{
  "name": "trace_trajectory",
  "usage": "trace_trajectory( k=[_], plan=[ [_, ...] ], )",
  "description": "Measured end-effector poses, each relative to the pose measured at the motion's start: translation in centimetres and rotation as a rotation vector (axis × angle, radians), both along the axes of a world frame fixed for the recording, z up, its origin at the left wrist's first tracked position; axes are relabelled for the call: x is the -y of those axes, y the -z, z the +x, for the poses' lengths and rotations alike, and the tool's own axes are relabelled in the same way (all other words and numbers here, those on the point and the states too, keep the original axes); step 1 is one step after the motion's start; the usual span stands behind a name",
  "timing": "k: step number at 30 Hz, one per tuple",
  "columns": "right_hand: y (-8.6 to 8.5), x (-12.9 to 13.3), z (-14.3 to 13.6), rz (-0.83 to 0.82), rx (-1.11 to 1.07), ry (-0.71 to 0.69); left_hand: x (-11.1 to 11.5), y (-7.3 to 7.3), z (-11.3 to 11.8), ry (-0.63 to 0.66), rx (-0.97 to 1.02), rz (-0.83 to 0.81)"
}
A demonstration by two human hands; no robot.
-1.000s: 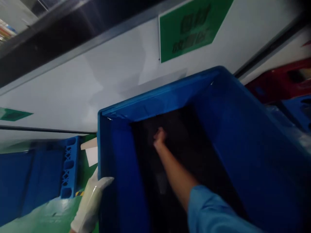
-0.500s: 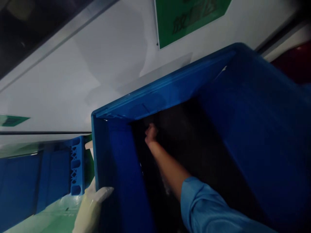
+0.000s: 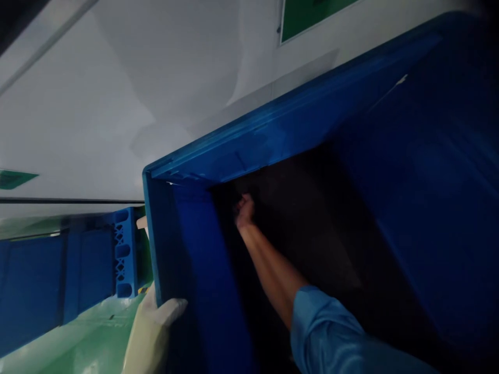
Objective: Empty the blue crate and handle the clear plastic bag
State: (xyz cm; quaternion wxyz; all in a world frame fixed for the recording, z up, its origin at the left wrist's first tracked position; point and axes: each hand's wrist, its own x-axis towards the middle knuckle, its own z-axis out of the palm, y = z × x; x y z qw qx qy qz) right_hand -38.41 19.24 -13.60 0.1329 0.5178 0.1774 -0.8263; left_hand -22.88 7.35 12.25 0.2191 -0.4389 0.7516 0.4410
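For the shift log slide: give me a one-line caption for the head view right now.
Right hand reaches deep into the dark blue crate while the white-gloved left hand grips its near wall.

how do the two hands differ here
The left hand wears a white glove; the right hand is bare. The left grips the outside edge of the blue crate; the right reaches deep into its dark inside, closed like a fist. Both touch or enter the same crate.

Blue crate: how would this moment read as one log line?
left hand: gripping blue crate wall | right hand: deep inside, fisted | contents: too dark
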Motion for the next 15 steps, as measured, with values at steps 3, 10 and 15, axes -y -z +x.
trace_trajectory(
  k=[3,10,15],
  plan=[
    [0.5,-2.1,4.2,0.203,0.131,-0.033,-0.8,-0.8,-0.7,0.019,-0.094,0.01],
    [-1.1,-5.1,16.9,0.49,0.344,-0.294,-2.3,-1.6,1.8,-0.006,-0.152,0.051],
    [-2.8,-7.2,23.5,0.58,0.37,-0.5,-3.7,-2.2,13.7,0.02,0.152,-0.064]
  ],
)
